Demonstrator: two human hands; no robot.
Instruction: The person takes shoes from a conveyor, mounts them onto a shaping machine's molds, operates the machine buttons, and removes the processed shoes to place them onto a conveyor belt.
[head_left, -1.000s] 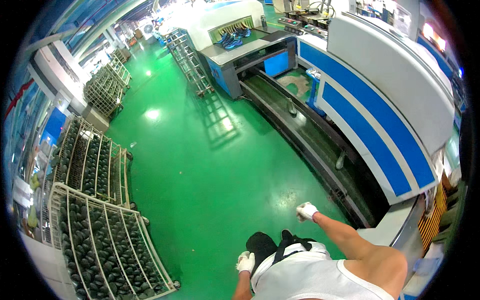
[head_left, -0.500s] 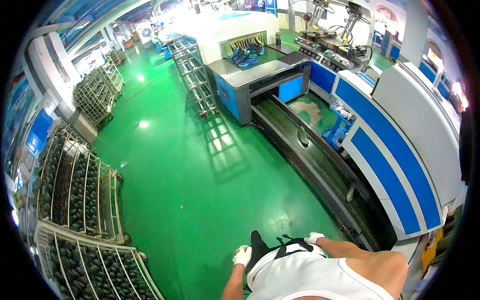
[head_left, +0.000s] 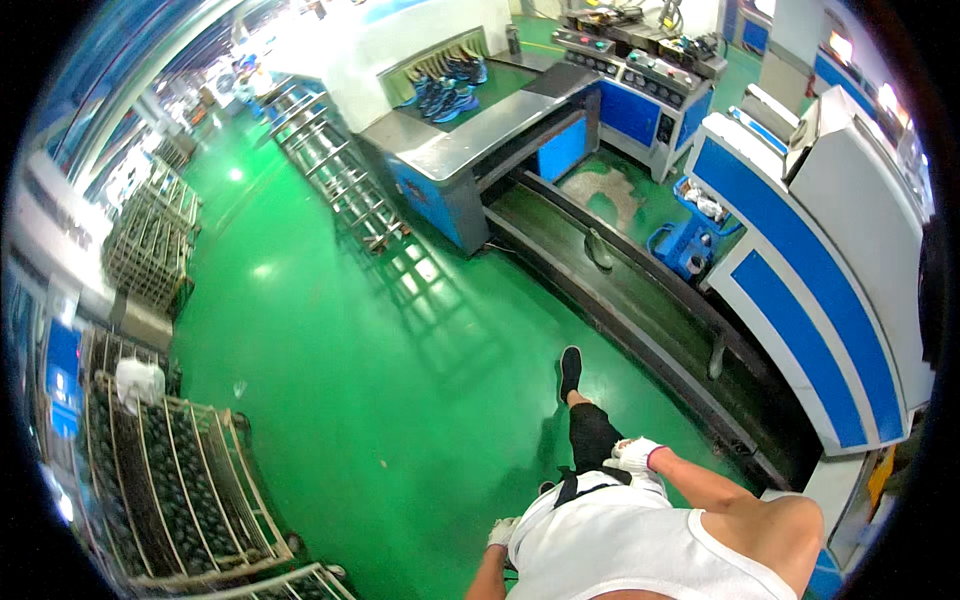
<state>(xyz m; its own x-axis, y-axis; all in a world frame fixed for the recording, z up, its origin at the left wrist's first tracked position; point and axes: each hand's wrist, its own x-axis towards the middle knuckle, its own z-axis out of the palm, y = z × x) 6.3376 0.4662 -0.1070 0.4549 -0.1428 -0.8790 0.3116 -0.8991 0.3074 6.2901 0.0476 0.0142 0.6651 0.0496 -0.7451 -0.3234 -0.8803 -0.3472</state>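
Both my hands wear white work gloves and hang near my body as I walk. My right hand [head_left: 634, 455] is in front of my waist, beside my black shorts, its fingers loosely stretched with nothing seen in them. Low at my left side is my left hand [head_left: 503, 531], partly hidden against my white top; its fingers are too small and covered to read. One black shoe [head_left: 570, 370] is stepping forward on the green floor. Neither hand touches any of the equipment.
A conveyor trough [head_left: 650, 320] carrying shoe lasts runs along my right, beside a blue-and-white machine [head_left: 790, 300]. Ahead stand a metal table [head_left: 440, 150] with blue shoes [head_left: 440, 98] and a wheeled rack [head_left: 335, 170]. Loaded wire carts [head_left: 185, 480] line the left.
I have stepped forward, so the table and conveyor have shifted in view. My right hand has swung in front of my waist, and my left hand has dropped back at my side.
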